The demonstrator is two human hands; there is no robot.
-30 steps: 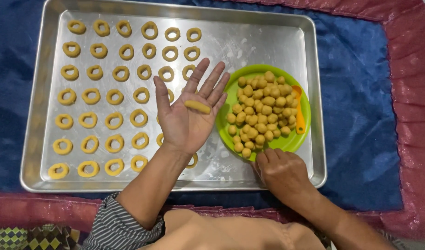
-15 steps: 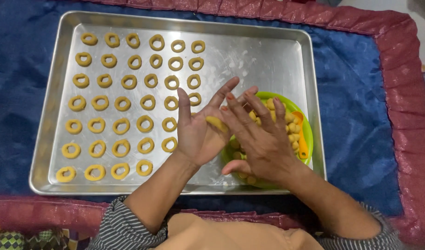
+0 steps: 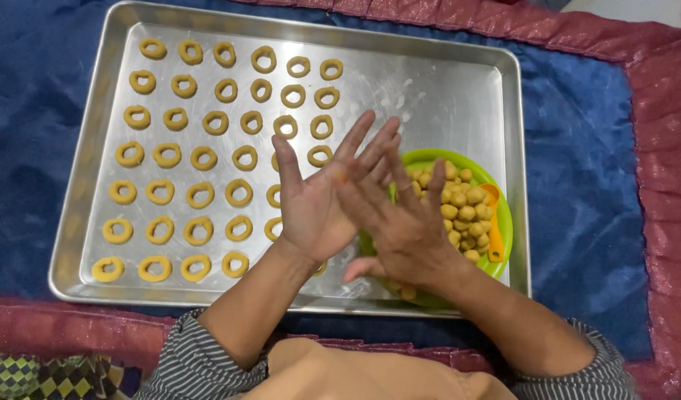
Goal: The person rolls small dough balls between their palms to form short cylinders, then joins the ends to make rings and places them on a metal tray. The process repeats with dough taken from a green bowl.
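Observation:
My left hand (image 3: pixel 311 207) is held palm up over the metal baking tray (image 3: pixel 429 89). My right hand (image 3: pixel 403 226) lies across it, palm down, fingers spread and crossing the left fingers. The dough piece pressed between the palms is hidden. Several rows of yellow dough rings (image 3: pixel 200 159) fill the left part of the tray. Under my right hand, a green plate (image 3: pixel 429 159) on the tray's right side holds several small dough balls (image 3: pixel 463 207) and an orange spoon (image 3: pixel 494 222).
The tray rests on a blue cloth (image 3: pixel 592 185) with a dark red border (image 3: pixel 666 148). My striped sleeves and a tan garment fill the bottom of the view. A chequered cloth shows at the bottom left corner.
A second ago a strip of dough lay on my open left palm while my right hand rested below the plate. My right hand has since moved over the left palm and covered the dough.

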